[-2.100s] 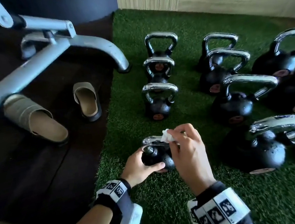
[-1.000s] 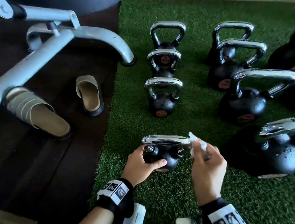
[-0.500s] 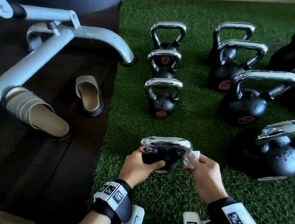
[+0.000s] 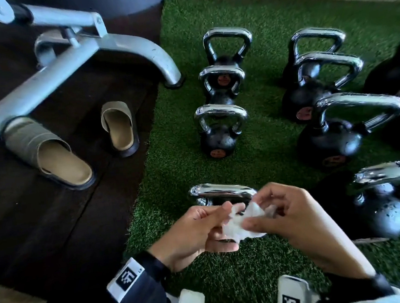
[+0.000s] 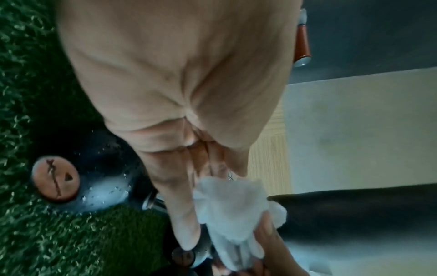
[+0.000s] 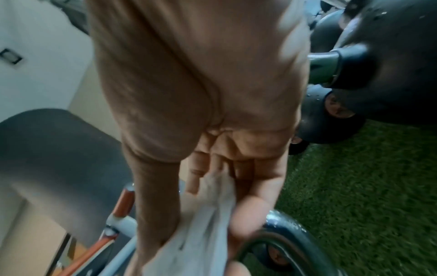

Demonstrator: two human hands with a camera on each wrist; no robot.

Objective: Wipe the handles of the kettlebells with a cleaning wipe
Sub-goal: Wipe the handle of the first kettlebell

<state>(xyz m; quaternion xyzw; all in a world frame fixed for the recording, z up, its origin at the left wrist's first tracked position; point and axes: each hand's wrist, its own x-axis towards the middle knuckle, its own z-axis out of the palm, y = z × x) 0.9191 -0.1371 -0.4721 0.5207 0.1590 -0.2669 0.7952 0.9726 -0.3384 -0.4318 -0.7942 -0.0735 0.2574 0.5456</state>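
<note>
Several black kettlebells with chrome handles stand on green turf. The nearest small kettlebell (image 4: 222, 193) sits just beyond my hands, its ball mostly hidden behind them. A crumpled white cleaning wipe (image 4: 242, 222) hangs between both hands above that kettlebell. My left hand (image 4: 201, 231) pinches the wipe's left side with thumb and fingers. My right hand (image 4: 284, 214) pinches its right side. The left wrist view shows the wipe (image 5: 234, 209) between fingertips, with the kettlebell (image 5: 94, 177) below. In the right wrist view the wipe (image 6: 196, 233) hangs beside a chrome handle (image 6: 283, 235).
A row of small kettlebells (image 4: 219, 135) runs away from me; larger ones (image 4: 337, 134) crowd the right. A grey bench frame (image 4: 70, 63) and two slippers (image 4: 56, 154) lie on the dark floor to the left. The turf (image 4: 241, 280) lies in front of me.
My left hand has let go of the kettlebell's ball and now holds the wipe together with the right hand. The right hand has come off the handle.
</note>
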